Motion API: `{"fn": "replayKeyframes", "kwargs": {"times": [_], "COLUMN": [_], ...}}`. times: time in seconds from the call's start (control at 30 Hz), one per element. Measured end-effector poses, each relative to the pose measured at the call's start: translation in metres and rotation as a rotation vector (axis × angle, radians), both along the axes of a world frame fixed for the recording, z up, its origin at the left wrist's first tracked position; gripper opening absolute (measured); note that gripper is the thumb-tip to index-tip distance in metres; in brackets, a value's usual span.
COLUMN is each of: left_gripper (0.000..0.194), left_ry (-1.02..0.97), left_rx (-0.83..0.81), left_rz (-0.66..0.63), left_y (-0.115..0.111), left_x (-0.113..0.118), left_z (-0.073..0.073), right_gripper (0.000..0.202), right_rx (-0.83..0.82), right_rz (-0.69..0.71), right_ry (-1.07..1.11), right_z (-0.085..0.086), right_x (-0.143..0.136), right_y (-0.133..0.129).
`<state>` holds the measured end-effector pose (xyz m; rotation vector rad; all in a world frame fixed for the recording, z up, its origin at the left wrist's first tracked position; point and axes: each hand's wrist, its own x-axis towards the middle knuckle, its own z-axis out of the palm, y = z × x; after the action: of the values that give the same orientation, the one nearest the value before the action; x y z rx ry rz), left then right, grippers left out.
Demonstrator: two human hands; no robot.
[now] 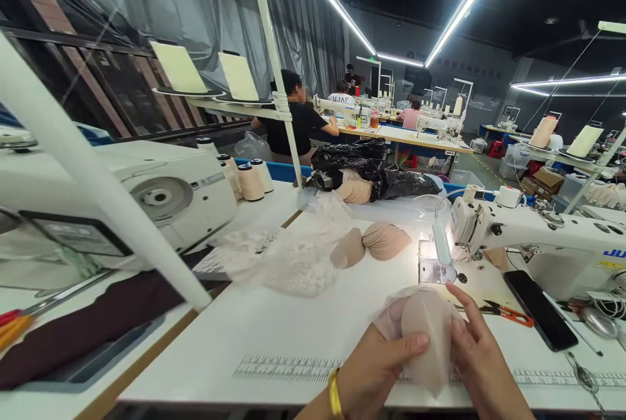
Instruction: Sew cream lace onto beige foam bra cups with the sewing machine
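Left hand (381, 358) and right hand (482, 348) are near each other, both gripping a thin pale cloth (435, 364) and beige pad (415, 322) above the near side of a white table (210, 355); the left thumb presses the front, the right index finger points away. With the pad as clock centre, a white sewing machine (538, 227) stands at two o'clock, pale lace (298, 267) lies at ten, a pad stack (388, 241) at eleven, a black phone (540, 309) near three, and orange-handled snips (516, 315) toward three, just before the phone.
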<state>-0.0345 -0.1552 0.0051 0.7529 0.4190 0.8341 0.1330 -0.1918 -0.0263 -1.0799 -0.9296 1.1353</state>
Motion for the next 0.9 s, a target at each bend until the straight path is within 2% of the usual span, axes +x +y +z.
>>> {"fn": "replayKeyframes", "kwargs": {"times": [0.1, 0.2, 0.27, 0.57, 0.73, 0.83, 0.9], "left_gripper": [0.048, 0.041, 0.04, 0.036, 0.04, 0.041, 0.039], "left_ry": [0.031, 0.047, 0.044, -0.013, 0.0, 0.023, 0.032], "left_rx": [-0.053, -0.117, -0.137, -0.171, -0.188, -0.178, -0.118], "left_rz": [0.139, 0.292, 0.328, 0.336, 0.254, 0.229, 0.209], "left_y": [0.007, 0.014, 0.016, 0.018, 0.019, 0.023, 0.027], "left_x": [0.005, 0.009, 0.011, 0.017, 0.025, 0.028, 0.023], "left_z": [0.0, -0.001, -0.001, 0.0, -0.002, 0.0, 0.006], "right_gripper": [0.091, 0.091, 0.09, 0.088, 0.086, 0.093, 0.099], "right_rx": [-0.02, -0.011, -0.01, 0.009, 0.017, 0.026, 0.039], "right_rz": [-0.007, -0.048, -0.071, -0.143, -0.178, -0.109, -0.021], "right_ry": [0.13, 0.134, 0.117, 0.074, 0.026, 0.027, -0.029], "right_z": [-0.011, -0.02, -0.023, -0.028, -0.027, -0.03, -0.031], "right_x": [-0.011, -0.014, -0.012, -0.007, -0.008, -0.004, 0.006], "right_y": [-0.001, 0.0, 0.001, 0.003, 0.004, 0.0, -0.003]}}
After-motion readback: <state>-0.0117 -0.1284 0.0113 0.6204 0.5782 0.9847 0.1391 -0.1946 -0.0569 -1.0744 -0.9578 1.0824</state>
